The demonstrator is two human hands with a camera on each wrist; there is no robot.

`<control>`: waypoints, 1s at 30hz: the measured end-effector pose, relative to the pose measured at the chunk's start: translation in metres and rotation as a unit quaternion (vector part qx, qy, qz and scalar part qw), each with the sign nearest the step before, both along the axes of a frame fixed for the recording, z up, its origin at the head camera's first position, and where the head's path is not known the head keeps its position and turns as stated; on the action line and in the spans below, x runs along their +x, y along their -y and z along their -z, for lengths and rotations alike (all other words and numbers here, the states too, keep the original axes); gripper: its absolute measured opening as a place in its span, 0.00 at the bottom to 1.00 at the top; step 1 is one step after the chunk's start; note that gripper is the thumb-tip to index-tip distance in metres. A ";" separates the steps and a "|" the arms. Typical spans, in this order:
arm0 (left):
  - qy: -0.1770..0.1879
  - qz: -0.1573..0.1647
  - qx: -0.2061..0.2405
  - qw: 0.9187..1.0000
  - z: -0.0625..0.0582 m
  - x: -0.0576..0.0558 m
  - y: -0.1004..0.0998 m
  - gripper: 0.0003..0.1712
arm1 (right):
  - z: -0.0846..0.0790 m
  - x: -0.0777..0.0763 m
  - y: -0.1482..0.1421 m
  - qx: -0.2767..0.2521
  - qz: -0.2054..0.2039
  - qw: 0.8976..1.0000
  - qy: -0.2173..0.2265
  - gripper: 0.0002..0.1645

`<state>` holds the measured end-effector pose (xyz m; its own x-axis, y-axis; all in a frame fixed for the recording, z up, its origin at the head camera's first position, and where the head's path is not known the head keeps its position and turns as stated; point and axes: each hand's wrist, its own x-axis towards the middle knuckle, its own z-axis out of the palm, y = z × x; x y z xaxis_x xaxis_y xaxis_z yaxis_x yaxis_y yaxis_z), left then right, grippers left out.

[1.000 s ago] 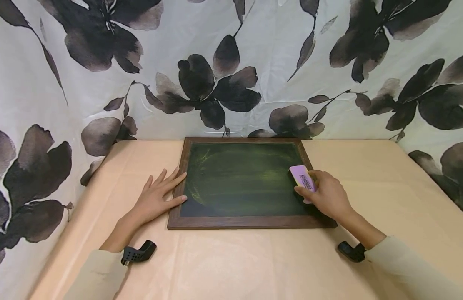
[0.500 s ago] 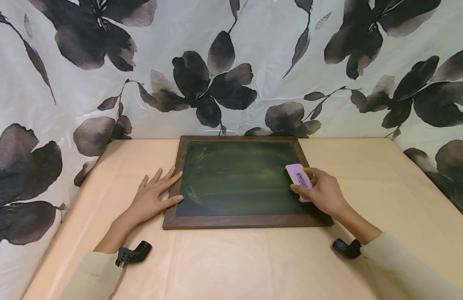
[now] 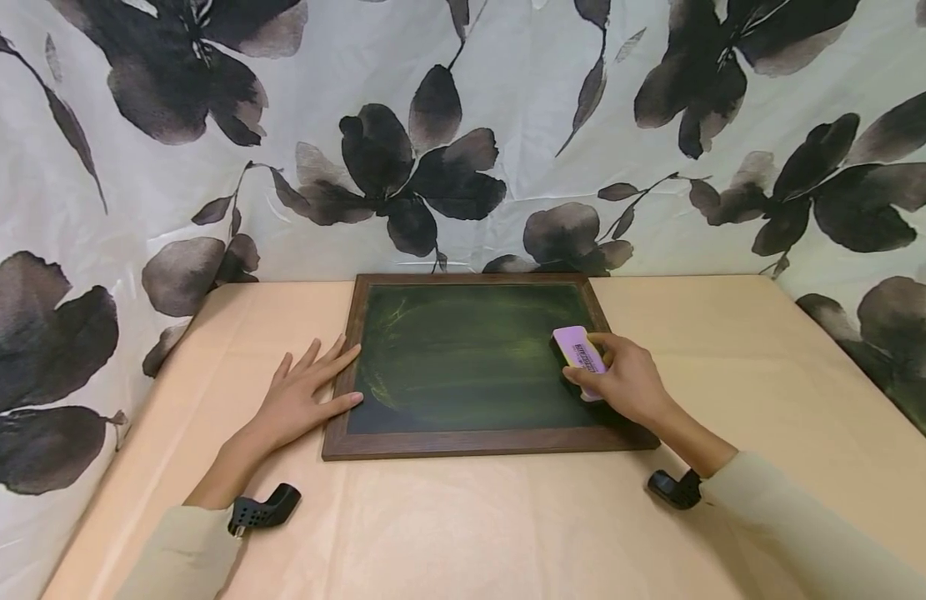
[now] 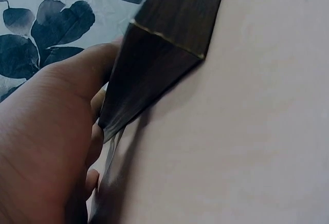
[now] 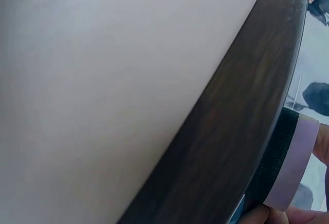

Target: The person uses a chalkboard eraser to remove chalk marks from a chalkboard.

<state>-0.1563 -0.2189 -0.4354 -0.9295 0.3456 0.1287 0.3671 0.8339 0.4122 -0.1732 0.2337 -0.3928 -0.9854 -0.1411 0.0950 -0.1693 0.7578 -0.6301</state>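
A chalkboard (image 3: 447, 367) in a dark wooden frame lies flat on the table, with faint yellow-green chalk smears over its surface. My right hand (image 3: 626, 377) grips a purple board eraser (image 3: 578, 354) near the board's right side. In the right wrist view the eraser (image 5: 293, 165) shows a dark felt layer under its purple body, at the board's surface. Spread and straight, the fingers of my left hand (image 3: 297, 400) rest on the left edge of the frame. The left wrist view shows that hand (image 4: 51, 126) beside a frame corner (image 4: 159, 49).
A pale peach cover (image 3: 447, 525) lies over the table. Behind and to the sides hangs a white cloth (image 3: 538, 100) printed with dark flowers. Each wrist carries a small black camera, such as the left camera (image 3: 266, 507).
My right hand has moved the eraser slightly left on the board. The left hand keeps its place on the frame, while the head view has shifted a little.
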 end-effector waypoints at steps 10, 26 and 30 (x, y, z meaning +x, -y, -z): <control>0.006 -0.002 0.003 1.000 0.001 0.000 0.001 0.44 | 0.002 -0.009 0.041 -0.002 -0.023 1.000 0.008 0.44; 0.010 0.000 0.004 1.000 0.000 -0.001 0.001 0.42 | 0.001 -0.016 0.132 -0.005 -0.103 0.995 0.006 0.44; 0.005 -0.001 0.003 1.000 0.000 -0.001 0.001 0.42 | 0.001 -0.017 0.148 -0.016 -0.133 0.991 0.005 0.43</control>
